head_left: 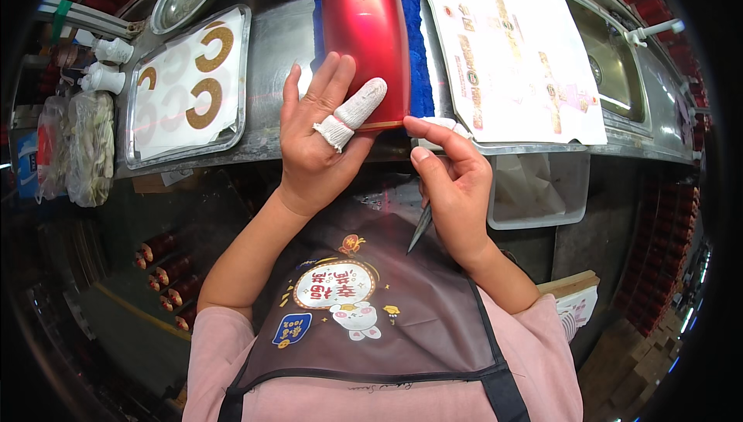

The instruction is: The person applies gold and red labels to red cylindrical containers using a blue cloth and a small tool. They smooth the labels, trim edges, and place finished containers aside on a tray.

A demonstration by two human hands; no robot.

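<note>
A glossy red bottle (pixel 368 43) lies on a blue cloth (pixel 418 58), its neck pointing away from me and its base towards me. My left hand (pixel 321 128) rests against the lower left of the bottle with its fingers stretched out; one finger wears a white fabric finger cover (pixel 357 111). At the bottle's lower right corner, my right hand's (pixel 453 182) index fingertip touches the base edge, its thumb just apart. Tucked in that hand is a dark, pointed tool that looks like tweezers (pixel 420 228), tip towards me. A white cloth-like piece (pixel 445 123) shows behind the index finger.
On the left, a metal tray (pixel 241 89) holds a backing sheet with gold C-shaped stickers (pixel 204 103). White sheets with gold-and-red printed pieces (pixel 534 58) lie on the right, beside a sink (pixel 619 66). Below them hangs a translucent bin (pixel 538 194). Several red bottles (pixel 658 252) stand farther right.
</note>
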